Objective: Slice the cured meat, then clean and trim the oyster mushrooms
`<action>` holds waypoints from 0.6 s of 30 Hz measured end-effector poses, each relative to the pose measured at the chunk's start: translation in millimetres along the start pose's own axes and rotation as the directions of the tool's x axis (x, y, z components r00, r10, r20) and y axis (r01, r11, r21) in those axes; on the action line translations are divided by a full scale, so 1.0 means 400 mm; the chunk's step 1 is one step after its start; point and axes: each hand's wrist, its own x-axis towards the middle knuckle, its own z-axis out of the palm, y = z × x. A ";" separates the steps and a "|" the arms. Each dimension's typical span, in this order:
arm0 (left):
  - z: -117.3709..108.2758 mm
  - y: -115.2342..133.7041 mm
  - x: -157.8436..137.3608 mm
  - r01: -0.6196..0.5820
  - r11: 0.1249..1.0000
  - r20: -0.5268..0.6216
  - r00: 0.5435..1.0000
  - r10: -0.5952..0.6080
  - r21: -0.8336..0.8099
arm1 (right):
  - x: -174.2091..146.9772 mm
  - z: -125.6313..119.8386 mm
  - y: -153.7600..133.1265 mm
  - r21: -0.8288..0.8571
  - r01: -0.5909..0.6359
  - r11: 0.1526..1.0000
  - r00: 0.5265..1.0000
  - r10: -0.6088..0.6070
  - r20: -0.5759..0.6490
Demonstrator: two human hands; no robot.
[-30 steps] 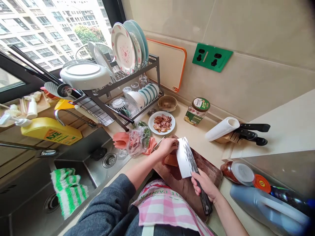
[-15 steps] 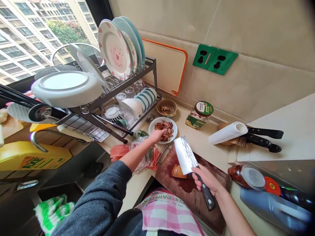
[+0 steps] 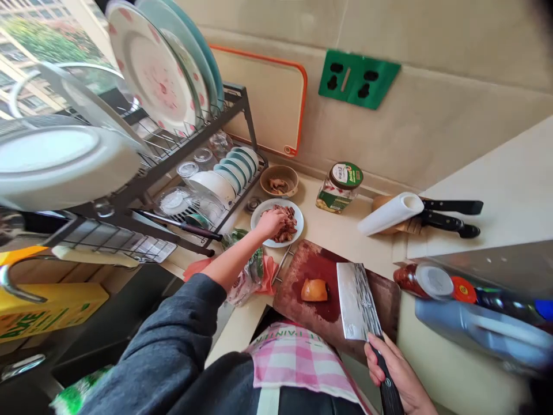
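Two hands are working apart — the left hand [image 3: 268, 222] is reaching over the white plate [image 3: 298, 227], fingers curled down on the sliced meat [image 3: 286, 223], apparently pinching or dropping pieces; the exact grip is hidden. The right hand [image 3: 397, 374] is closing around the handle of the cleaver [image 3: 355, 301], blade lying flat on the wooden cutting board [image 3: 311, 268] beside an orange-brown chunk [image 3: 314, 290]. Judgement: slices should be landing well inside the plate rim, cleaver edge staying turned away from the body. Containers — a small basket [image 3: 279, 180] is holding scraps, a green-lidded jar [image 3: 339, 187] is showing pale contents.
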 end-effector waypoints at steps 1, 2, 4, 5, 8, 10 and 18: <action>0.008 0.021 -0.022 -0.036 0.999 -0.014 0.999 0.035 -0.016 | -0.006 -0.006 0.005 0.010 0.009 1.000 1.000 -0.009 -0.015; 0.019 0.048 -0.051 -0.084 0.996 -0.004 0.996 0.084 -0.036 | -0.011 -0.013 0.010 0.018 0.019 1.000 0.999 -0.018 -0.029; 0.057 0.115 -0.124 -0.165 0.980 0.075 0.982 0.174 -0.111 | -0.016 -0.029 0.014 0.020 0.036 0.999 0.998 -0.035 -0.054; 0.082 0.153 -0.165 -0.181 0.973 0.127 0.972 0.200 -0.145 | -0.016 -0.038 0.016 0.008 0.037 0.999 0.997 -0.037 -0.061; 0.169 0.261 -0.269 -0.187 0.968 0.224 0.949 0.222 -0.165 | -0.007 -0.067 0.013 -0.076 0.041 0.996 0.998 -0.045 -0.049; 0.218 0.311 -0.307 -0.140 0.982 0.224 0.960 0.166 -0.127 | 0.003 -0.086 0.008 -0.159 0.051 0.986 0.998 -0.055 -0.020; 0.234 0.346 -0.310 0.148 0.711 0.190 0.982 -0.020 -0.688 | 0.033 -0.172 -0.009 -0.359 0.102 0.928 0.993 -0.075 0.087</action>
